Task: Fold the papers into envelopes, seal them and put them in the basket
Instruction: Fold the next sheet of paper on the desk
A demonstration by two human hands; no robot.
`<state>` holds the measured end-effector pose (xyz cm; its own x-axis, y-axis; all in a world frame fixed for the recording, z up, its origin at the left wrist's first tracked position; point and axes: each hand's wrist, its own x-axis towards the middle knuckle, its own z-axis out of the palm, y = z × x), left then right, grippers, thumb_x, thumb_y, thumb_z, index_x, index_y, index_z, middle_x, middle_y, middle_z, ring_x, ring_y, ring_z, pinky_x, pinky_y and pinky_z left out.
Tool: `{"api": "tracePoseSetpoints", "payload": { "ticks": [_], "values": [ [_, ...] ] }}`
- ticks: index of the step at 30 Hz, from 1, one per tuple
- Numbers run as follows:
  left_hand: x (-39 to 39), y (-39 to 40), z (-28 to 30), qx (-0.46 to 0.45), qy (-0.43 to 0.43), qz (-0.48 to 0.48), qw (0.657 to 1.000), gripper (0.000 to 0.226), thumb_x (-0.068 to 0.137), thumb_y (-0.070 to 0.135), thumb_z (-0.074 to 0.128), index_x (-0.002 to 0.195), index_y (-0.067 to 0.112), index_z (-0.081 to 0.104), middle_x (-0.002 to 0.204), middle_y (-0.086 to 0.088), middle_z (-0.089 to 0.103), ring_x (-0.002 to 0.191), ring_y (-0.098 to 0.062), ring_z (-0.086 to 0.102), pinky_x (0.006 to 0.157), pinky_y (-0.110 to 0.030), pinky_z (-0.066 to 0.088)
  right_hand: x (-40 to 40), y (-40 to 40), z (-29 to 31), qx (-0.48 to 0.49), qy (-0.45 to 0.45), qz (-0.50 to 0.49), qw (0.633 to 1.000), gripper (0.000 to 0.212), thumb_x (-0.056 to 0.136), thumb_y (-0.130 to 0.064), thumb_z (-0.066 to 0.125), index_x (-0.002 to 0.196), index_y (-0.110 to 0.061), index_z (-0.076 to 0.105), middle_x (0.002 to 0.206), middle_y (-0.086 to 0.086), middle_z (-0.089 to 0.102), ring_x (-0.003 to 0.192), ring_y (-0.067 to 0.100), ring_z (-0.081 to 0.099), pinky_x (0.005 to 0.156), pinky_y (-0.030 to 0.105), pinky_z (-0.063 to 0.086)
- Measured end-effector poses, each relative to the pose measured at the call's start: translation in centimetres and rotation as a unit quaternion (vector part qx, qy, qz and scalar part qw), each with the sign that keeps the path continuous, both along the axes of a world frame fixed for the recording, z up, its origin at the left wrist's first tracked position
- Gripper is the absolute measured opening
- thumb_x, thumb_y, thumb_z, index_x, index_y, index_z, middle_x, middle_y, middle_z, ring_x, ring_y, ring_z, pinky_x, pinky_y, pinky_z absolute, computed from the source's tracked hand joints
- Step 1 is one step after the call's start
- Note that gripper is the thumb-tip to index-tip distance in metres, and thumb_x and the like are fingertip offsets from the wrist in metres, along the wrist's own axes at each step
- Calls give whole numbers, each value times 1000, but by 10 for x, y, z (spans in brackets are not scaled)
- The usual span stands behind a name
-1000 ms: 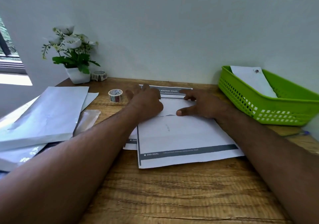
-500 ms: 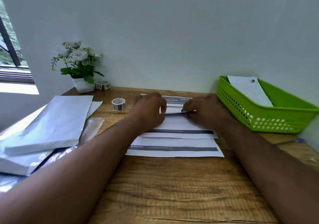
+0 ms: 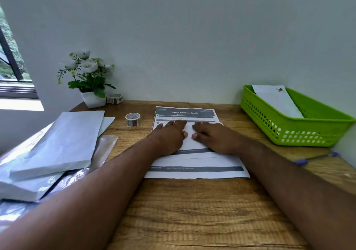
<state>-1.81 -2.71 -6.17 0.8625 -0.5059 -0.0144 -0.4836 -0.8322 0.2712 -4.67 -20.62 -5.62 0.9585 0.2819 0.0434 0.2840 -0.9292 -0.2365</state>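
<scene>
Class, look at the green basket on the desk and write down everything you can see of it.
The green basket looks like bright plastic, rectangular, with rows of small slots through its walls and a solid rim. It stands upright on the wooden desk at the far right, close to the wall. One white envelope leans inside it, a small dark mark near its top corner. Neither hand touches it.

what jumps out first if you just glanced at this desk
Two hands, the left hand and the right hand, press flat on a folded printed paper at the middle of the wooden desk. At the right stands a bright green basket with one white envelope in it; a potted flower sits at the back left.
</scene>
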Motion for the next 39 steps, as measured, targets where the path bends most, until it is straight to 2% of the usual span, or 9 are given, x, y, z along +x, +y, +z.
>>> {"api": "tracePoseSetpoints", "payload": {
  "ticks": [3, 5, 11, 15, 19, 23, 26, 33, 39],
  "values": [
    [4, -1, -1, 58, -3, 1, 998, 54, 105, 34, 21, 155, 17, 7, 163, 0, 3, 149, -16, 1, 119, -51, 0, 4, 10, -4, -25, 51, -20, 998, 55, 102, -44, 25, 151, -20, 22, 160, -1, 13, 148, 17, 10, 120, 37, 8],
    [4, -1, 2, 82, 7, 20, 996, 54, 105, 36, 18, 155, 20, 5, 163, 5, 0, 149, -13, -2, 114, -61, -8, 7, 4, -3, -28, 66, -46, 996, 56, 102, -46, 23, 152, -24, 13, 161, -6, 6, 148, 13, 6, 120, 37, 5],
    [-5, 4, 10, 126, 1, 45, 991, 51, 106, 26, 17, 155, 18, 4, 163, 6, 1, 149, -15, -1, 106, -71, -11, 6, -41, 4, -15, 96, -108, 989, 69, 95, -61, 28, 152, -27, 13, 159, -14, 4, 147, 7, 7, 121, 35, 5],
    [-11, -11, 14, 98, -66, -18, 993, 62, 98, 6, 29, 155, 15, 7, 162, 0, 11, 149, -15, 4, 112, -58, -16, 2, -31, 11, -77, 95, -105, 987, 72, 95, -61, 26, 153, -22, 7, 161, -8, 0, 148, 12, 6, 120, 41, 7],
    [-8, -21, 17, 19, 21, -89, 996, 52, 105, 23, 28, 155, 25, 13, 161, -2, 17, 149, -18, 9, 118, -36, -6, 4, -31, 12, -74, 99, -106, 987, 75, 94, -62, 27, 153, -21, 6, 161, -6, 0, 148, 13, 8, 119, 44, 10],
    [6, 3, 17, 43, 50, -51, 997, 53, 105, 22, 29, 153, 37, 12, 162, -1, 13, 149, -25, 10, 119, -40, 3, 6, -34, 11, -55, 99, -107, 988, 76, 92, -65, 29, 153, -24, 8, 160, -9, 0, 147, 12, 9, 120, 44, 9],
    [10, 19, 21, 55, 57, -28, 996, 55, 105, 21, 32, 154, 34, 11, 161, -2, 15, 148, -24, 16, 117, -34, 11, 8, -37, 8, -39, 95, -104, 989, 77, 92, -65, 31, 153, -24, 9, 160, -10, 1, 147, 12, 10, 120, 43, 9],
    [12, 53, 26, 51, 51, 25, 997, 67, 101, 13, 42, 154, 32, 6, 162, -2, 5, 149, -20, 4, 118, -35, 5, 7, -49, 5, 83, 60, -81, 991, 71, 86, -56, 57, 147, -26, 34, 156, -9, 26, 141, 10, 27, 114, 25, 17],
    [7, 47, 29, -12, 79, 43, 996, 81, 90, -3, 43, 154, 37, 11, 161, -5, 18, 145, -25, 22, 115, -35, 20, 5, -52, 5, 183, 73, -91, 976, 65, 85, -52, 61, 143, -33, 39, 151, -9, 36, 133, 9, 37, 107, 22, 26]
  ]
}}
